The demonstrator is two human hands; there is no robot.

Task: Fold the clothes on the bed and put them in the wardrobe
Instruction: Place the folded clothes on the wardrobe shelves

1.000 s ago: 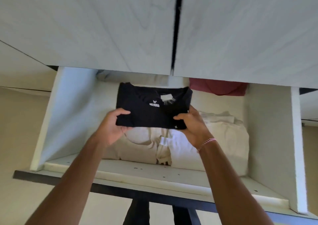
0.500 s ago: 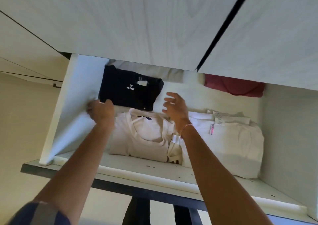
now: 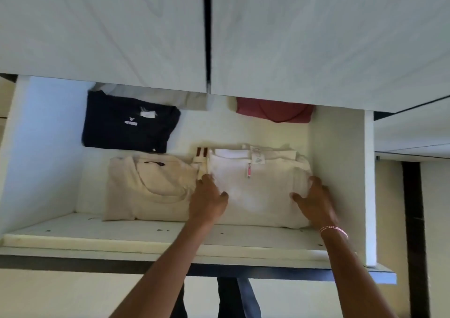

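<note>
A folded white garment (image 3: pixel 258 184) lies at the front right of the pulled-out wardrobe drawer (image 3: pixel 146 235). My left hand (image 3: pixel 208 197) rests on its left edge and my right hand (image 3: pixel 314 199) on its right edge, fingers spread and fairly straight. A folded cream shirt (image 3: pixel 148 186) lies just left of it. Behind that, at the back left, sits the folded black shirt (image 3: pixel 129 123) with a white logo and label, free of both hands.
A dark red garment (image 3: pixel 275 111) and a grey one (image 3: pixel 187 98) lie at the back of the drawer, partly under the white wardrobe door panels (image 3: pixel 121 30). The drawer's right wall (image 3: pixel 338 171) stands close to my right hand. Bare drawer floor shows between the black and red clothes.
Both hands let go of the black shirt, which now lies at the back left. They moved right and forward onto the two sides of the white garment.
</note>
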